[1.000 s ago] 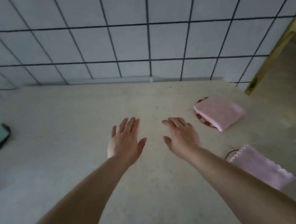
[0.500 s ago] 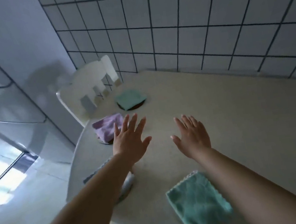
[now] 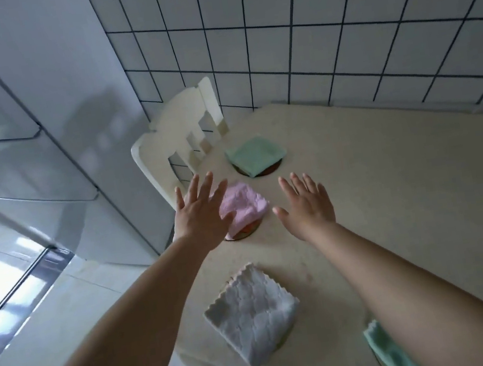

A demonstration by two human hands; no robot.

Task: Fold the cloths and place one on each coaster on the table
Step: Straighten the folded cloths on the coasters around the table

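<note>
Pink cloth (image 3: 242, 206), mint cloth (image 3: 256, 155) and the grey-white cloth (image 3: 255, 326) all sit folded on their coasters along this end of the worktop (image 3: 407, 189), so it looks pretty much done. A teal one (image 3: 389, 352) peeks out bottom right. Left hand (image 3: 200, 217) and right hand (image 3: 307, 204) hover with fingers spread, holding nothing.

Chair (image 3: 183, 135): cream, slatted back, pushed against table edge.
Wall (image 3: 336, 27): white square tiles, dark grout.
Refrigerator (image 3: 21, 121): glossy white, left of chair.
</note>
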